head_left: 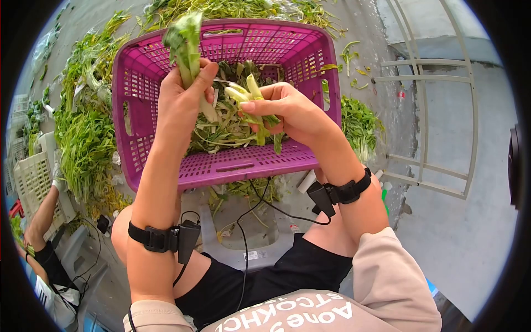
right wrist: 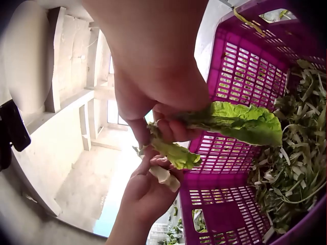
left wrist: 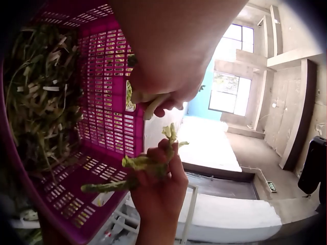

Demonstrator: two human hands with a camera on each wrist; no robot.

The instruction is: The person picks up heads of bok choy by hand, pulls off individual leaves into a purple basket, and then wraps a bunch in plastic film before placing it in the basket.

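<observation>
My left hand [head_left: 178,108] grips a leafy green vegetable [head_left: 187,47] by its stem, its leaves pointing up and away and its pale base showing below the fist. Close beside it, my right hand [head_left: 293,113] pinches several pale, torn leaf stalks [head_left: 243,91] between thumb and fingers. A broad green leaf [right wrist: 250,122] hangs from the right hand in the right wrist view. Both hands are over a purple plastic basket [head_left: 260,175], where cut leaves and stems [head_left: 221,138] cover the bottom.
Heaps of greens [head_left: 83,116] lie on the floor left of the basket, with another bunch [head_left: 359,124] at its right. A metal frame [head_left: 426,77] stands at the right. At far left, another person's arm [head_left: 43,213] reaches to a pale crate [head_left: 33,177]. Black cables [head_left: 243,232] run from my wrists.
</observation>
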